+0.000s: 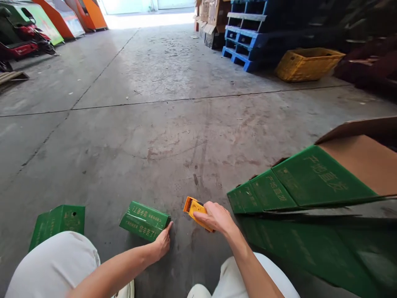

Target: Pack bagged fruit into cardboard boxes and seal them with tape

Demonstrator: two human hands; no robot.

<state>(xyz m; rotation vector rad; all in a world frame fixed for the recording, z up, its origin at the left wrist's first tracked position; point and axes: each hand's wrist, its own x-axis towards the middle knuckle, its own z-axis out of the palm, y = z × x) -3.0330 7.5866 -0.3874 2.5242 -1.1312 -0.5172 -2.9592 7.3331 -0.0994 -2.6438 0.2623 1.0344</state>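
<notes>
A small green carton [145, 221] with gold lettering sits low over the floor in front of my knees. My left hand [163, 241] grips its right end, thumb and fingers closed on the edge. To the right of it, my right hand [218, 218] is wrapped round an orange tape dispenser [196, 211], whose front end points left toward the carton. A short gap separates dispenser and carton. The far side of the carton and its underside are hidden.
Stacked green cartons [288, 186] stand close on my right, the top one open. Another green carton [58, 225] lies by my left knee. Farther off are blue pallets [245, 37], a yellow crate [305, 68], brown boxes [214, 20] and a red scooter [27, 39].
</notes>
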